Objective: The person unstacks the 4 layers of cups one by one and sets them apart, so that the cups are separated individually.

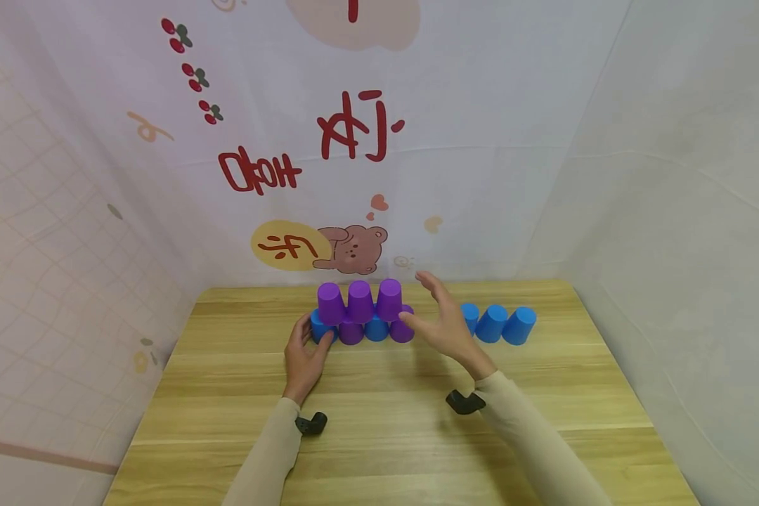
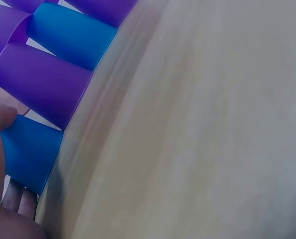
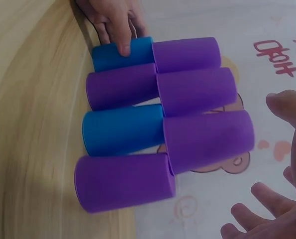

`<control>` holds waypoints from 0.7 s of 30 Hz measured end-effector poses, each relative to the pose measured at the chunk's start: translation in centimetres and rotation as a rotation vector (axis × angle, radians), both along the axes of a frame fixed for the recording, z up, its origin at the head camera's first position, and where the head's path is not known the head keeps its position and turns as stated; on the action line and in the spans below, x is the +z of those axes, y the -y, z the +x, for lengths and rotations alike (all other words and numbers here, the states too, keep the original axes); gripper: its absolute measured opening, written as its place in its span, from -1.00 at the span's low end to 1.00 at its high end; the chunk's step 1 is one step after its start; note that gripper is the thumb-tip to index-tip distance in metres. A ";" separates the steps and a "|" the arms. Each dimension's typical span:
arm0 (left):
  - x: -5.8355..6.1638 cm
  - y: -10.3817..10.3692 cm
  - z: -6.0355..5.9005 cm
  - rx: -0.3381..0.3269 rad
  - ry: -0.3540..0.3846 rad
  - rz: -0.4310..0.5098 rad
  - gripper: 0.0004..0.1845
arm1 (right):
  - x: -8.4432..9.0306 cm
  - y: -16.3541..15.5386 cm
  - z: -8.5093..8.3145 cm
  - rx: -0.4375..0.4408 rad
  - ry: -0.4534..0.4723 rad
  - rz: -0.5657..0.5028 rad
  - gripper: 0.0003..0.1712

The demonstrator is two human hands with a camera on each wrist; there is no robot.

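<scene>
- Nearest the camera, two sleeved forearms are seen stretched over the wooden table (image 1: pixel 379 422), each with a small black camera mount at the wrist.
- The left hand (image 1: pixel 303 355) is laid against the left end of the cup stack, its thumb and fingers curled round the blue end cup (image 1: pixel 319 329); in the right wrist view a fingertip is seen resting on that cup's side (image 3: pixel 122 54).
- The right hand (image 1: pixel 445 320) is held spread, fingers straight and apart, just beside the right end of the stack; no cup is gripped by it, and whether the purple end cup (image 1: pixel 403 327) is brushed by the thumb cannot be told.
- The stack is set upside down near the far edge of the table: a bottom row of four cups is formed, blue, purple, blue, purple from left to right.
- A second row of three purple cups (image 1: pixel 360 301) is stood on top of the bottom row, each cup borne over the gap between two below.
- Further right, apart from the stack, three blue cups (image 1: pixel 495 323) are lined up touching one another.
- Behind everything, a pale backdrop printed with a bear (image 1: pixel 353 247) and red lettering is hung.
</scene>
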State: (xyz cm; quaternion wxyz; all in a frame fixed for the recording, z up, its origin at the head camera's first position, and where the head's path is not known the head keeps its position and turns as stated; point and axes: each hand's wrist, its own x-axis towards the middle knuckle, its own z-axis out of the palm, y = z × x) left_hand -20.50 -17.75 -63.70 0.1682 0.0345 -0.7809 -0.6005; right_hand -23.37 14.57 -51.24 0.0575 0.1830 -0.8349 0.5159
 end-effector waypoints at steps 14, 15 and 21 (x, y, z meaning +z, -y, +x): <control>0.2 0.1 0.0 -0.004 0.013 0.005 -0.32 | -0.9 2.5 -1.5 0.088 0.058 -0.047 0.00; 0.2 0.1 0.0 -0.005 0.016 0.009 -0.33 | -0.9 2.6 -1.6 0.091 0.058 -0.048 -0.01; 0.2 0.1 -0.1 -0.009 0.014 0.008 -0.33 | -0.9 3.3 -2.0 0.095 0.054 -0.051 -0.04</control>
